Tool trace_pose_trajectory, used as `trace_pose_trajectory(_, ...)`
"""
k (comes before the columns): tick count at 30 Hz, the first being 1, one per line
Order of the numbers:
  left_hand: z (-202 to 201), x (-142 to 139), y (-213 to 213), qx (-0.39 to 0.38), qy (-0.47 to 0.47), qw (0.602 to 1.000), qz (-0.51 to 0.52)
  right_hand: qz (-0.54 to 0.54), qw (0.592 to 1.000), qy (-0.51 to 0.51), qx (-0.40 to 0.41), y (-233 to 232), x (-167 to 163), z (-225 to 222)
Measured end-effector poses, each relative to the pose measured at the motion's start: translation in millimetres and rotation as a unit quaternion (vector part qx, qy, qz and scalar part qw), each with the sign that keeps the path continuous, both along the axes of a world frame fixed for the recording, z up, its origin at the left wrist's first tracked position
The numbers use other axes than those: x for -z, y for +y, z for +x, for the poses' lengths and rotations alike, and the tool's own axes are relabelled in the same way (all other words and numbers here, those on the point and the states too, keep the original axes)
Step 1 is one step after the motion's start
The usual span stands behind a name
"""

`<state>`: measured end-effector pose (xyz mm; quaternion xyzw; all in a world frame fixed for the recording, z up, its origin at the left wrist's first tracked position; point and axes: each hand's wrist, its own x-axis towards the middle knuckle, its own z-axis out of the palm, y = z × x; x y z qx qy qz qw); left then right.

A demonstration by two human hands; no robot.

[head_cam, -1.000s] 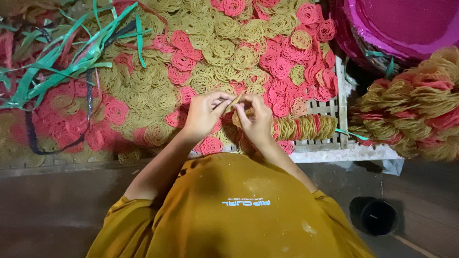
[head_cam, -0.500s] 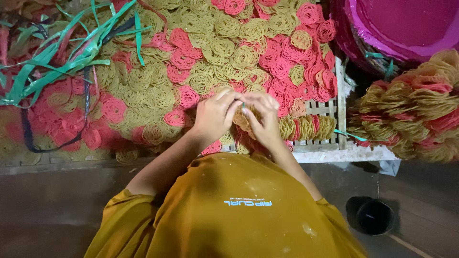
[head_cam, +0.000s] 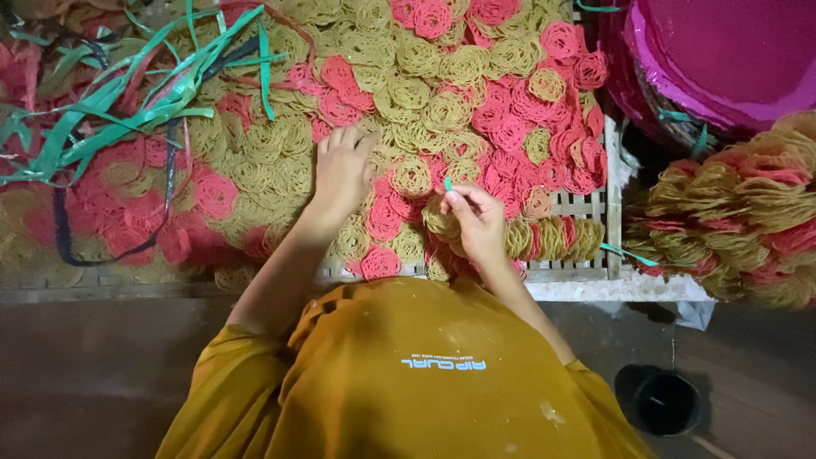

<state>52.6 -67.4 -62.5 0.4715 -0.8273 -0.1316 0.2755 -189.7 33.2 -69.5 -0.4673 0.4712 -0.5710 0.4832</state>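
Your left hand (head_cam: 342, 170) lies flat, open, on the yellow coils (head_cam: 399, 140) at eleven o'clock. Your right hand (head_cam: 476, 223) pinches what looks like a green strip (head_cam: 448, 183) over a coil stack (head_cam: 442, 223).

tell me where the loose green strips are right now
In the head view the green strips lie tangled at the upper left on the pink and yellow noodle rounds, left of the left hand.

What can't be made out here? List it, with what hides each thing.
Head view:
- Right hand: the small green strip runs into the pinching fingers; its length is hidden.
- Left hand: palm down on round yellow noodle coils; any grip is covered.
- Magenta round tray: cut by the frame edge.
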Motion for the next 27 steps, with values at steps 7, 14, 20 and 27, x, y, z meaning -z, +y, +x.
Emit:
trace_pose_trajectory(7, -17, 5, 8, -0.023, 0.387, 0.807, 0.446, -0.06, 0.965, 0.25, 0.057, -4, -21, 16)
trace_pose_trajectory(14, -33, 13, 29, 0.028, 0.476, 0.744, 0.467, -0.093, 0.931, 0.338, 0.105, -8, -35, 24)
trace_pose_trajectory(20, -34, 11, 35, 0.024, 0.477, 0.755, 0.45, -0.109, 0.921, 0.356, 0.116, -9, -37, 25)
trace_pose_trajectory(27, -33, 15, 37, 0.036, 0.493, 0.744, 0.45, -0.118, 0.92, 0.356, 0.11, -8, -38, 24)
